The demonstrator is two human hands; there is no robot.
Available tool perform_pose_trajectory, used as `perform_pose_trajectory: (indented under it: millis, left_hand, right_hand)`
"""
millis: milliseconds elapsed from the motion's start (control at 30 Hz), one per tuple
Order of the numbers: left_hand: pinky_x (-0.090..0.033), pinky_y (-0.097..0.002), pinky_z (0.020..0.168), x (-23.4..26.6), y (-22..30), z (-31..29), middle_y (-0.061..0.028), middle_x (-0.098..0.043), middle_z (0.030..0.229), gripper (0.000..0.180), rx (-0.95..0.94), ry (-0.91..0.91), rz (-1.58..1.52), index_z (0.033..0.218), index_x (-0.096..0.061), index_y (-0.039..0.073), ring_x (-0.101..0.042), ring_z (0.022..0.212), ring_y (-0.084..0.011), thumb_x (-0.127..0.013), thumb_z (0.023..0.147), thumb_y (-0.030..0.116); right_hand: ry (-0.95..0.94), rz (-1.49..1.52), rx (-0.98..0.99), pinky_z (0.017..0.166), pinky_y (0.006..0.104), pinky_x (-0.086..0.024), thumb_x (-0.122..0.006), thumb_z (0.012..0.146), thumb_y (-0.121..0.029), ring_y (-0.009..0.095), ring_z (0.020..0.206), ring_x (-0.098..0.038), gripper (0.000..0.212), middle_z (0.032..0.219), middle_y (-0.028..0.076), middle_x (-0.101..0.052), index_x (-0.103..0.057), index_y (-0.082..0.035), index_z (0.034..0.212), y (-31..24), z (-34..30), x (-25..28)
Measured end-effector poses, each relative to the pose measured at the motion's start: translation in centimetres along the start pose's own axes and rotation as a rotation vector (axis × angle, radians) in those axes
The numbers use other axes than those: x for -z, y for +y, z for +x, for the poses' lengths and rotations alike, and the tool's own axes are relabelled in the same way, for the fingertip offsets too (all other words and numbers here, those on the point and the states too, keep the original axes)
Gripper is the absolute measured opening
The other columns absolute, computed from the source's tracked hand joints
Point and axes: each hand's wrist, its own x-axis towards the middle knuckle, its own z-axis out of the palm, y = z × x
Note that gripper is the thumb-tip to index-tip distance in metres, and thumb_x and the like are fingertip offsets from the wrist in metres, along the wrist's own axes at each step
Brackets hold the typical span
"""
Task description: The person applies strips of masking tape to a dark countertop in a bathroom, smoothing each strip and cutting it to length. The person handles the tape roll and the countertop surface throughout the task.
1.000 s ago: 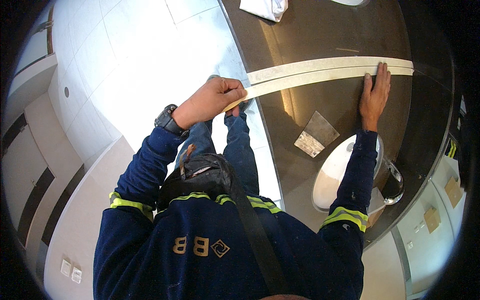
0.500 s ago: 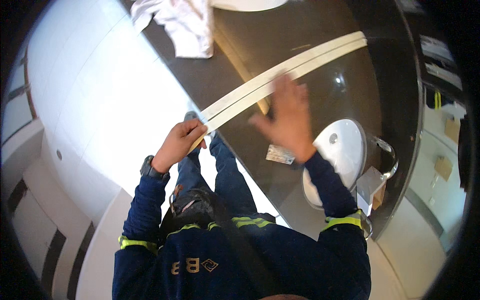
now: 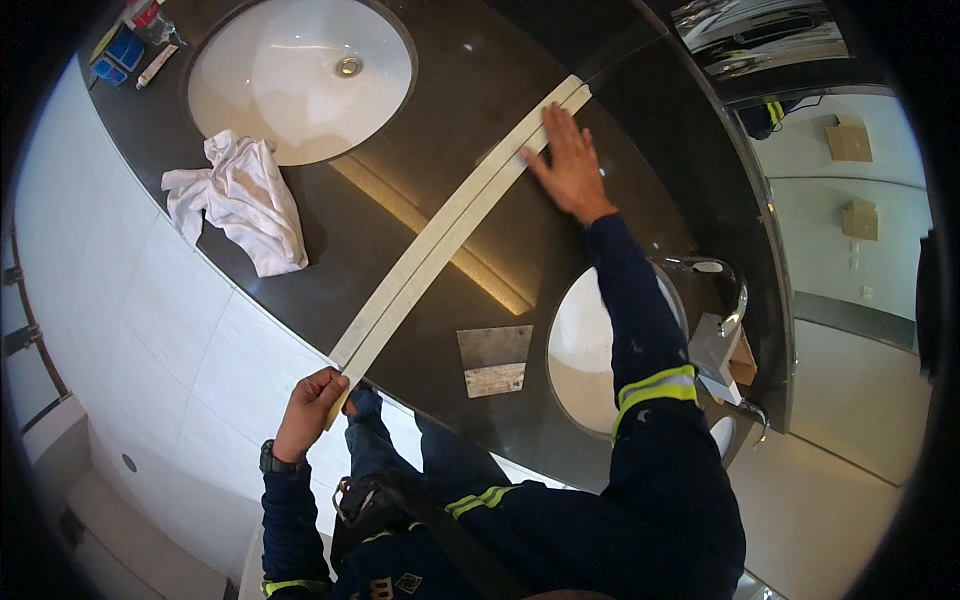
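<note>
Two pale strips of masking tape [image 3: 430,245] run side by side across the dark countertop [image 3: 370,215], with a thin dark line between them. At the counter's front edge my left hand [image 3: 307,412] is closed, pinching the near end of the right-hand strip between thumb and fingers. A short end of tape hangs below those fingers. Near the strips' far end, my right hand [image 3: 572,165] lies open, fingers stretched out over the tape. Right of the strips rests a flat grey trapezoid plate [image 3: 495,355], stained along its lower part.
A white basin [image 3: 300,70] sits at far left, with a crumpled white cloth [image 3: 240,200] before it. Behind the right basin [image 3: 575,350] stand a chrome tap [image 3: 735,295] and a small box [image 3: 715,350]. A blue can [image 3: 122,50], bottle and tube stand at the far left corner.
My right hand has moved along the tape to its far end and come to rest there. My left hand still pinches the near end. The view has turned, showing more of the far-left basin.
</note>
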Motion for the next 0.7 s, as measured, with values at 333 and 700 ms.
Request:
perform_pose_trajectory:
  millis: [333,700]
  left_hand:
    - [-0.053,-0.0278,0.079,1.0,-2.1,1.2,-0.0048,-0.069,0.091,0.030,-0.228,0.010,0.082,0.111,-0.068,0.000,-0.066,0.084,-0.0125,-0.054,0.111,0.027]
    - [-0.052,-0.0324,0.099,3.0,-4.8,-1.0,-0.0086,-0.075,0.118,0.045,-0.404,0.024,-0.032,0.148,-0.052,0.005,-0.068,0.115,-0.0176,-0.063,0.105,0.013]
  right_hand:
    - [0.141,0.121,0.048,0.125,0.0454,-0.029,-0.055,0.102,-0.058,0.036,0.153,-0.036,0.081,0.163,0.021,-0.041,-0.040,-0.003,0.159,9.7,5.4,-3.1]
    - [0.208,0.804,-0.093,0.112,0.0418,-0.045,-0.071,0.097,-0.019,0.031,0.131,-0.060,0.053,0.142,0.019,-0.063,-0.058,-0.006,0.146,-24.2,-14.7,5.1]
